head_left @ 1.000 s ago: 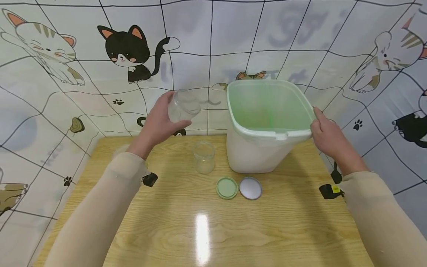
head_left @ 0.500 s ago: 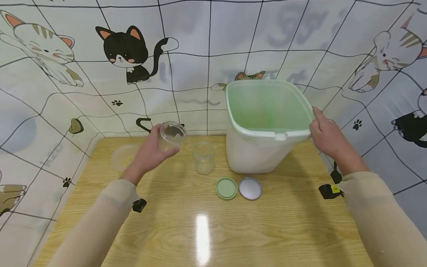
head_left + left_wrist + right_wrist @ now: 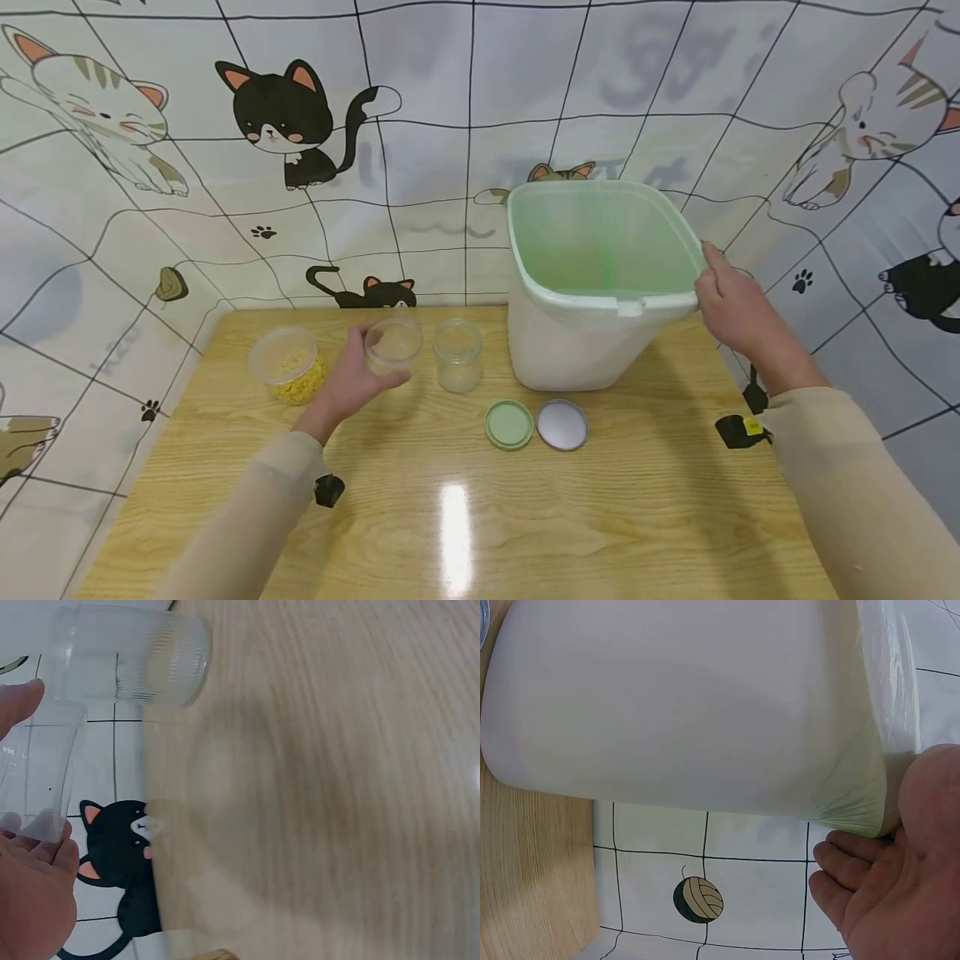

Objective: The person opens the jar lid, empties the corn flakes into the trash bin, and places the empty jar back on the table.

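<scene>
My left hand (image 3: 347,385) grips a clear plastic cup (image 3: 394,343) between thumb and fingers, over the back of the table. Just right of it stands a clear glass jar (image 3: 458,357), upright; its ribbed wall shows in the left wrist view. My right hand (image 3: 738,304) holds the right rim of a white bin (image 3: 570,346) with a pale green liner bag (image 3: 600,229) inside. The bin leans toward that hand. In the right wrist view, the liner's edge (image 3: 859,802) is gathered beside my curled fingers (image 3: 836,859).
Left of my left hand sits a clear round tub (image 3: 283,354) with small yellow pieces in it. A green lid (image 3: 509,424) and a white lid (image 3: 562,424) lie side by side in front of the bin. Cat-patterned walls (image 3: 427,167) enclose the wooden table (image 3: 375,517).
My left hand has brought the cup from beside the bin's mouth down and left, close over the table by the jar. The yellow-filled tub is uncovered to view. My right hand keeps its hold.
</scene>
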{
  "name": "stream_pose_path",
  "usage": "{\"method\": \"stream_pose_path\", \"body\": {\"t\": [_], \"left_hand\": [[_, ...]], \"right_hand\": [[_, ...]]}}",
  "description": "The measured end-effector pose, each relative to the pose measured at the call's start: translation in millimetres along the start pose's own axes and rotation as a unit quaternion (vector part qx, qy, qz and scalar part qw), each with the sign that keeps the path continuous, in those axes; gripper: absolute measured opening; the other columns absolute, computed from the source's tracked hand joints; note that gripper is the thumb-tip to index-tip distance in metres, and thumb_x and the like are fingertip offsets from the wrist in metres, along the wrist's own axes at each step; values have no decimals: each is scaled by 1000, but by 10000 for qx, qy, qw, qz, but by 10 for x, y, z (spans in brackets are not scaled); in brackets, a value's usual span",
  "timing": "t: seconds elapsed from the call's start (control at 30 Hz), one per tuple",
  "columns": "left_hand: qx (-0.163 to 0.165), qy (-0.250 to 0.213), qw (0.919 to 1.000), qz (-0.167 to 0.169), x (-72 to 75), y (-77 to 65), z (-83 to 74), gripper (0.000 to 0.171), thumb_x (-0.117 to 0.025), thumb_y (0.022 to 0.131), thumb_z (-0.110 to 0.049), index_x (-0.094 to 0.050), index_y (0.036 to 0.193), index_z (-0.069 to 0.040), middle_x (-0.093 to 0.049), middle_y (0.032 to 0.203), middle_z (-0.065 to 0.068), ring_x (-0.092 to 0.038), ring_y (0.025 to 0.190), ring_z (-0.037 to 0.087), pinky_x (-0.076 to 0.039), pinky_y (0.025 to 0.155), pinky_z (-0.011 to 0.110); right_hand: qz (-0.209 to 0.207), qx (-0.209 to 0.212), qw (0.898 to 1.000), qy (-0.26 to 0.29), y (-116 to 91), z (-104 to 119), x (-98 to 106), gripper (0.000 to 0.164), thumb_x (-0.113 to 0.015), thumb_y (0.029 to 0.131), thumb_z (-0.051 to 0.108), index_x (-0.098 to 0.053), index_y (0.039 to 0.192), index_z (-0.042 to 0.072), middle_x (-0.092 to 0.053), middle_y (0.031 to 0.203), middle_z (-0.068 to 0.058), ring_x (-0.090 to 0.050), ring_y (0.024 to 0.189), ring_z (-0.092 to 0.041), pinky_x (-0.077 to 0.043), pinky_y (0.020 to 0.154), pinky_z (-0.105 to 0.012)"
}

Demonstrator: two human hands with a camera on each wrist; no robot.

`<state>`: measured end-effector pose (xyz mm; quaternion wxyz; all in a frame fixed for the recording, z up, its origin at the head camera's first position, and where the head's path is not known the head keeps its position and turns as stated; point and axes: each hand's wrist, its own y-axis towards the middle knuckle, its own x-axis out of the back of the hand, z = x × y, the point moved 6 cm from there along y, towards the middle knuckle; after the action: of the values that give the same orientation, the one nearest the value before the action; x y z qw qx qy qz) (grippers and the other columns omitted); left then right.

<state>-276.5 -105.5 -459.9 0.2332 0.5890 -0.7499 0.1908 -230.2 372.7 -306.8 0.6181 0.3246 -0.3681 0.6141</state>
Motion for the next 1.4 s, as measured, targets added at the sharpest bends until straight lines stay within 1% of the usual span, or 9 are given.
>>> {"method": "stream_pose_path", "body": {"t": [0.13, 0.23, 0.4, 0.6, 0.7, 0.8, 0.97, 1.2, 1.4], "left_hand": [[169, -304, 9994, -26, -102, -8, 131, 98, -84, 75, -32, -22, 145, -3, -37, 149, 23, -41, 134, 41, -35, 110, 54], [271, -264, 9993, -26, -168, -3, 238, 99, -83, 77, -33, -22, 149, -3, -35, 151, 22, -38, 138, 39, -32, 113, 55], [519, -295, 9982, -29, -258, 5, 391, 99, -82, 77, -37, -24, 151, -6, -33, 156, 17, -33, 143, 36, -29, 116, 56], [772, -318, 9965, 8, -365, 18, 517, 98, -80, 79, -38, -21, 152, -9, -30, 158, 14, -31, 144, 36, -29, 117, 53], [878, -414, 9953, 48, -416, 15, 561, 98, -79, 80, -37, -19, 152, -8, -26, 160, 13, -25, 147, 35, -25, 119, 53], [970, -479, 9941, 75, -462, 9, 601, 99, -79, 80, -37, -17, 152, -7, -24, 161, 15, -23, 148, 36, -24, 120, 52], [1081, -392, 9933, 117, -523, 2, 658, 102, -79, 80, -35, -14, 152, -5, -23, 161, 17, -25, 147, 36, -25, 120, 50], [1114, -189, 9935, 98, -551, 42, 655, 102, -79, 82, -30, -11, 152, -1, -20, 160, 24, -24, 146, 41, -24, 119, 53], [1053, -161, 9943, -60, -570, 70, 654, 102, -81, 79, -22, -12, 151, 0, -25, 157, 25, -29, 144, 42, -26, 119, 52]], "right_hand": [[-2, -14, 10000, -22, 9, -10, -8, 60, -2, 99, 29, 16, 154, 12, -19, 155, -35, -35, 128, -48, -23, 110, -69], [-11, -23, 10000, -38, 14, -9, -9, 60, -3, 99, 30, 16, 154, 12, -16, 156, -33, -31, 135, -51, -22, 111, -69], [-1, -33, 10000, -1, 10, 1, -8, 61, -3, 100, 30, 16, 154, 13, -12, 158, -31, -25, 140, -53, -20, 112, -69], [-13, -38, 10000, 16, 3, 14, -14, 61, -2, 99, 29, 16, 155, 13, -17, 157, -33, -31, 135, -50, -21, 112, -69], [-18, -32, 10000, 34, 5, 18, -23, 60, -3, 100, 29, 16, 155, 14, -22, 155, -34, -36, 128, -47, -23, 110, -69], [-33, -33, 10000, 60, 5, 20, -28, 60, -3, 100, 29, 16, 155, 14, -24, 154, -34, -37, 125, -46, -23, 110, -69], [-69, -51, 10000, 41, 0, 28, -25, 60, -3, 100, 29, 15, 155, 14, -26, 152, -34, -38, 123, -45, -24, 110, -69], [-110, -65, 9999, 32, -21, 41, -7, 60, -3, 100, 29, 14, 155, 12, -28, 150, -35, -40, 119, -45, -26, 108, -68], [-108, -78, 9999, 69, -27, 29, -8, 60, -3, 100, 29, 15, 155, 13, -26, 152, -35, -39, 122, -46, -25, 109, -69]]}}
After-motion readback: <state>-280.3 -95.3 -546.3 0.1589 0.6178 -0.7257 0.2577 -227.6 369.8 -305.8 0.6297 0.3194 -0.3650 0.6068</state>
